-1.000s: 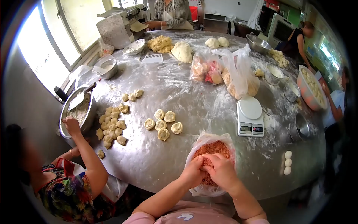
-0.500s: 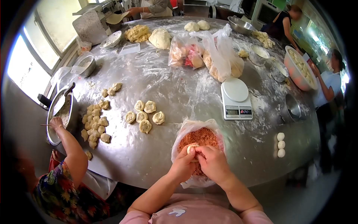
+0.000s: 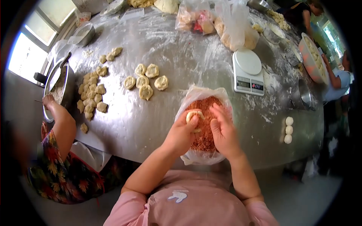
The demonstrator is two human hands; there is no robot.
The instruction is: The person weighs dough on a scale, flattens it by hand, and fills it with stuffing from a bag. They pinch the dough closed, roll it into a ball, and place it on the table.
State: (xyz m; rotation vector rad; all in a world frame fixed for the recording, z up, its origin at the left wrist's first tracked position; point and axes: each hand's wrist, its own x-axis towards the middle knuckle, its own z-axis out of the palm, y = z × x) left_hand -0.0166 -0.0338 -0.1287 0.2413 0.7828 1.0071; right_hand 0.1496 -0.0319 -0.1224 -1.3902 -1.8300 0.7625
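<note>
A small piece of dough (image 3: 193,113), pale and cupped, rests in my left hand (image 3: 180,132), whose thumb presses into it. My right hand (image 3: 225,135) is off the dough, fingers stretched and apart, above the right side of the filling. Both hands are over reddish-brown crumbly filling (image 3: 203,142) in a clear plastic bag (image 3: 193,157) at the table's near edge. Several filled dough rounds (image 3: 142,81) lie ahead and left of my hands. To the right, 3 smooth white dough balls (image 3: 289,130) stand in a row.
A white kitchen scale (image 3: 247,71) stands ahead to the right. Plastic bags (image 3: 196,17) sit farther back on the floured metal table (image 3: 158,128). At left, a co-worker's hand (image 3: 48,101) reaches into a metal bowl (image 3: 68,86), near several dough pieces (image 3: 90,92).
My right hand has let go of the dough and moved right, its fingers opening. My left hand keeps the dough. The view has tilted downward.
</note>
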